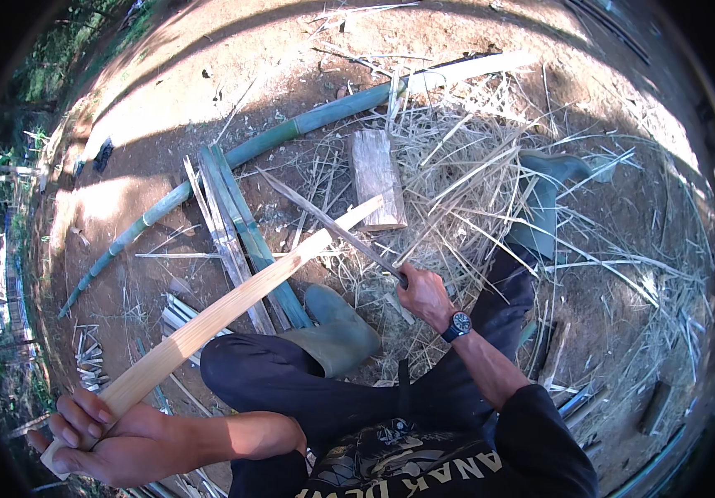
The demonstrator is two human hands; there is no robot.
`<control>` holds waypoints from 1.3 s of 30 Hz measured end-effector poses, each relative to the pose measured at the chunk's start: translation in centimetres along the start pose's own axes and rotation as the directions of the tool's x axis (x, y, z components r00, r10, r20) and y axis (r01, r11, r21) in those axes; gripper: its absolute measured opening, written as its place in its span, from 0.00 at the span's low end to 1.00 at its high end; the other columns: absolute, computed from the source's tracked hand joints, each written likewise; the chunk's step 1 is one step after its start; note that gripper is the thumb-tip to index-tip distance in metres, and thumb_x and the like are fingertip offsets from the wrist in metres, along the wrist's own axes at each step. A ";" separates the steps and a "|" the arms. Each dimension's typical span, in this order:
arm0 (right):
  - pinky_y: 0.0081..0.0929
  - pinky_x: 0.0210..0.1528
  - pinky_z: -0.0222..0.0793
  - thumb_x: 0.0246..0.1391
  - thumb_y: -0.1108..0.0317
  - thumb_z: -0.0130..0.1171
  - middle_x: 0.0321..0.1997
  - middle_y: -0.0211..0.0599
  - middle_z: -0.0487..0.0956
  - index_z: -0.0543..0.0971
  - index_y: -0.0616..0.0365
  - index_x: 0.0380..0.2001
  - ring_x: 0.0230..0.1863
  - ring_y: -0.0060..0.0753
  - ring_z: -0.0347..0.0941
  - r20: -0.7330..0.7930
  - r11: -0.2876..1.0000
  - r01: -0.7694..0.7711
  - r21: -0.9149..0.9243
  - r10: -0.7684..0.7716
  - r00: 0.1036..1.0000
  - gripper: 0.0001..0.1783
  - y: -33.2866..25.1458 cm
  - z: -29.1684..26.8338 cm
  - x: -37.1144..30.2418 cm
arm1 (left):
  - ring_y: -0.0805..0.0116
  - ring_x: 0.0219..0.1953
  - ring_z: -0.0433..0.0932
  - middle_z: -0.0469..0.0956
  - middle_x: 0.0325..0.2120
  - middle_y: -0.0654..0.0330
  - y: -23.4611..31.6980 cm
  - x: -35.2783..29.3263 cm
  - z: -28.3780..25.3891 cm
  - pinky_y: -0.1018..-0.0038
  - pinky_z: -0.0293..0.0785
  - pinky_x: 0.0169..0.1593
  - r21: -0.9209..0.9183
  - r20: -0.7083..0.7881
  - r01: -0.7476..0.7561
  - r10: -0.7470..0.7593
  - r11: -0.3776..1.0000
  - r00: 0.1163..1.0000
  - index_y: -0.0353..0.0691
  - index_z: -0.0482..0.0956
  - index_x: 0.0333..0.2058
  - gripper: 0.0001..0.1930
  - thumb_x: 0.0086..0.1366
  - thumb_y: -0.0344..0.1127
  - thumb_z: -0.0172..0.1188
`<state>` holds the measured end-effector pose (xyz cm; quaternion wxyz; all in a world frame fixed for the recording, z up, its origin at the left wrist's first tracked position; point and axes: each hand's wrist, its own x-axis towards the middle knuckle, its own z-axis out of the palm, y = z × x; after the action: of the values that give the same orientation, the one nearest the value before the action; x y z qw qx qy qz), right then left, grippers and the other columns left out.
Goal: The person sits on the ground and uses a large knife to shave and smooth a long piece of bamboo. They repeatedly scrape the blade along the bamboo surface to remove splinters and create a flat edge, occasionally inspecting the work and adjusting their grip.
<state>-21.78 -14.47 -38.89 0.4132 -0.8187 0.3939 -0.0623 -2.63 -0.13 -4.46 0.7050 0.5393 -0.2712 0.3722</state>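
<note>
Between both clenched fists, the left hand (117,440) grips a bamboo slat (233,303), the right hand (426,295) a long blade (324,217).

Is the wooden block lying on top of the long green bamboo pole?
No, the wooden block lies on straw-strewn ground, apart from the green bamboo pole, which runs behind it.

— What is the left hand (112,436) hiding?
— Its fingers are covering the near end of the bamboo slat (233,303).
— And the right hand (424,295)?
— It is wrapping round the knife (333,224) handle, hiding it. Beyond it, the far boot (544,203) is disappearing partly under dry shavings (457,191).
</note>
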 end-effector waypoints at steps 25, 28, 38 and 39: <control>0.48 0.34 0.70 0.47 0.69 0.53 0.23 0.54 0.77 0.74 0.61 0.33 0.28 0.57 0.76 0.006 0.981 0.105 0.162 -0.107 0.994 0.09 -5.3 -0.6 -4.9 | 0.73 0.25 0.60 0.62 0.29 0.61 -1.3 2.3 -3.7 0.74 0.61 0.30 -0.367 0.202 0.143 -0.071 0.919 0.977 0.35 0.60 0.55 0.28 0.68 0.54 0.47; 0.47 0.35 0.71 0.47 0.68 0.53 0.24 0.55 0.77 0.74 0.62 0.33 0.28 0.57 0.76 0.050 0.998 -0.015 0.064 0.012 0.999 0.10 -3.5 -0.3 -4.1 | 0.73 0.25 0.59 0.61 0.28 0.61 -1.5 2.5 -3.9 0.75 0.60 0.30 -0.418 0.212 0.153 -0.067 0.895 0.975 0.35 0.61 0.54 0.28 0.68 0.53 0.49; 0.50 0.38 0.70 0.47 0.66 0.52 0.25 0.57 0.77 0.75 0.61 0.34 0.31 0.58 0.76 0.073 0.994 -0.091 -0.069 0.096 0.993 0.12 1.8 -0.3 -2.6 | 0.73 0.25 0.59 0.61 0.28 0.60 -1.9 3.0 -4.0 0.75 0.59 0.30 -0.552 0.270 0.234 -0.094 0.800 0.958 0.33 0.62 0.53 0.27 0.66 0.49 0.53; 0.49 0.38 0.70 0.47 0.66 0.52 0.25 0.57 0.77 0.75 0.62 0.34 0.31 0.58 0.76 0.063 0.996 -0.073 -0.047 0.076 0.995 0.12 1.5 -0.3 -3.0 | 0.73 0.25 0.59 0.61 0.28 0.60 -1.8 2.8 -4.0 0.75 0.59 0.30 -0.541 0.266 0.222 -0.085 0.811 0.960 0.33 0.61 0.54 0.28 0.66 0.49 0.53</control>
<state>-24.84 -13.10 -39.06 0.4094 -0.8141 0.4118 -0.0117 0.37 4.07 -4.35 0.8247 0.3654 -0.4041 0.1517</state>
